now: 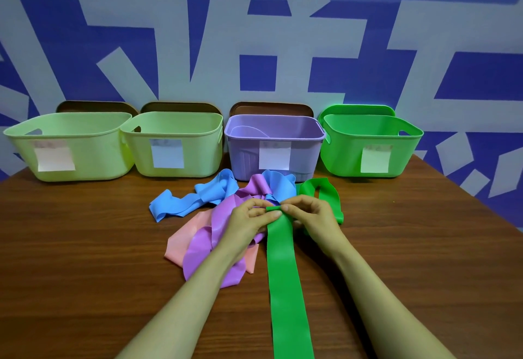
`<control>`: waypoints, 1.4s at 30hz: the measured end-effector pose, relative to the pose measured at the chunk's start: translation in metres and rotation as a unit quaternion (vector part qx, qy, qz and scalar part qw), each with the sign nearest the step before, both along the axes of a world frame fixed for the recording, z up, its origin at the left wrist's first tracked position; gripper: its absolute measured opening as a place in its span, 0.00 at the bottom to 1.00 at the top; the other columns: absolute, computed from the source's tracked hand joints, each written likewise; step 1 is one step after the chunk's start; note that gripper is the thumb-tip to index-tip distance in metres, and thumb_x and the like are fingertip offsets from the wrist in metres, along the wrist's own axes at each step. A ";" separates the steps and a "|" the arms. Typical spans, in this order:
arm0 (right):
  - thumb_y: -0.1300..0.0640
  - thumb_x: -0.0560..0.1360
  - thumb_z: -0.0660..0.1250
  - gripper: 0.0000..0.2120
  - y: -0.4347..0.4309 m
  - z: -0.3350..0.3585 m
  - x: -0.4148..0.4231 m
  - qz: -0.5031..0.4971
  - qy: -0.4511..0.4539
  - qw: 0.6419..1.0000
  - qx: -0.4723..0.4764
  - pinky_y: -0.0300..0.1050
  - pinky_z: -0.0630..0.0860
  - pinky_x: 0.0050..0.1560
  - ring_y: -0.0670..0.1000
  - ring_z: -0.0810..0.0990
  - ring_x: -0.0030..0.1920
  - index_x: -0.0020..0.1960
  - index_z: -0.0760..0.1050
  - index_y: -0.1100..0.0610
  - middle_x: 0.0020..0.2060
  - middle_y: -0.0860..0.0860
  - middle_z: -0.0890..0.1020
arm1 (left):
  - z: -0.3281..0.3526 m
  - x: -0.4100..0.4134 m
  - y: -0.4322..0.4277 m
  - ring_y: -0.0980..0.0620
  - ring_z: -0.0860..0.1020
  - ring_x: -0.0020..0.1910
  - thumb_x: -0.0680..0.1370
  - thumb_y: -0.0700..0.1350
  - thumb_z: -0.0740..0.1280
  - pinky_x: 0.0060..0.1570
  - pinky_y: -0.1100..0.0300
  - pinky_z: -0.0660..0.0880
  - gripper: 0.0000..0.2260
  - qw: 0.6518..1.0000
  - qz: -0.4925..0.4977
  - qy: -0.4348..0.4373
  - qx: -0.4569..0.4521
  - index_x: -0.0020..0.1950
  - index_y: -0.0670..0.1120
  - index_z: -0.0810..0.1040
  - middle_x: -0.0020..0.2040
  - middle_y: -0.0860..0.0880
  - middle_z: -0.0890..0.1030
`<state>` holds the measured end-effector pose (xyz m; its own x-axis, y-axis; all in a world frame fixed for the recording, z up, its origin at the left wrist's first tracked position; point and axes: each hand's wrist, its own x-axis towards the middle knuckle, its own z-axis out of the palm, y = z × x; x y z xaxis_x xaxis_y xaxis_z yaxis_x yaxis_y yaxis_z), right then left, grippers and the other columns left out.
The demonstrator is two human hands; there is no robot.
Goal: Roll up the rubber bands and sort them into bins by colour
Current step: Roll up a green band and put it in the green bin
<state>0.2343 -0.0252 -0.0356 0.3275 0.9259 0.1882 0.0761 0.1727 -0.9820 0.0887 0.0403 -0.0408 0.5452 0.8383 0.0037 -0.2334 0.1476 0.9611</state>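
A long green band [285,279] lies flat on the wooden table, running from the near edge up to my hands. My left hand [249,217] and my right hand [311,214] both pinch its far end, which is curled over into a small fold. Under and beside my left hand lies a heap of bands: a purple one [209,245], a pink one [181,240] and a blue one [186,203]. A second green band [322,189] loops behind my right hand. At the back stand a purple bin [300,158] and a green bin [345,155].
Two pale yellow-green bins [93,158] [198,158] stand at the back left. Each of the bins carries a paper label. Behind them a blue and grey patterned wall rises. The table's right edge [481,203] slants toward me.
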 end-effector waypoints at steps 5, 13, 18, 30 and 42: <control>0.69 0.70 0.72 0.06 -0.001 0.001 0.000 0.007 0.005 1.000 0.011 0.35 0.76 0.41 0.45 0.82 0.40 0.44 0.82 0.61 0.38 0.52 0.85 | 0.002 0.000 0.000 0.47 0.84 0.43 0.73 0.35 0.70 0.43 0.59 0.81 0.04 0.999 0.011 -0.023 -0.019 0.48 0.39 0.79 0.44 0.41 0.84; 0.63 0.72 0.72 0.09 -0.002 0.001 0.000 0.020 -0.017 1.000 -0.014 0.36 0.76 0.41 0.45 0.81 0.42 0.51 0.80 0.57 0.44 0.52 0.84 | -0.003 -0.001 0.004 0.51 0.81 0.46 0.71 0.32 0.72 0.51 0.57 0.78 0.06 0.998 0.035 0.007 0.058 0.44 0.42 0.80 0.41 0.47 0.83; 0.59 0.76 0.69 0.06 0.002 -0.003 -0.002 0.025 -0.004 0.999 -0.045 0.36 0.72 0.36 0.47 0.76 0.36 0.46 0.79 0.62 0.35 0.51 0.81 | -0.005 -0.002 0.005 0.50 0.81 0.49 0.71 0.33 0.72 0.54 0.54 0.78 0.08 0.996 0.032 0.017 0.082 0.45 0.43 0.80 0.44 0.46 0.84; 0.68 0.71 0.71 0.04 -0.002 0.001 0.000 0.010 0.011 1.000 -0.009 0.32 0.74 0.35 0.43 0.80 0.35 0.45 0.79 0.64 0.37 0.55 0.83 | 0.000 -0.002 0.000 0.46 0.84 0.42 0.73 0.34 0.71 0.40 0.60 0.81 0.09 1.000 -0.001 0.013 0.010 0.51 0.36 0.76 0.45 0.40 0.84; 0.65 0.71 0.73 0.08 -0.003 0.002 0.000 0.009 -0.006 1.000 -0.029 0.34 0.74 0.37 0.43 0.79 0.37 0.49 0.80 0.60 0.39 0.49 0.82 | -0.003 -0.003 0.004 0.47 0.83 0.43 0.73 0.34 0.70 0.42 0.59 0.81 0.05 1.000 0.012 -0.018 0.008 0.47 0.40 0.79 0.43 0.42 0.83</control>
<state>0.2339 -0.0279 -0.0340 0.3092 0.9410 0.1377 0.0847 0.1170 -0.9895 0.0862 0.0441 -0.0438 0.5238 0.8511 0.0374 -0.2721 0.1255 0.9540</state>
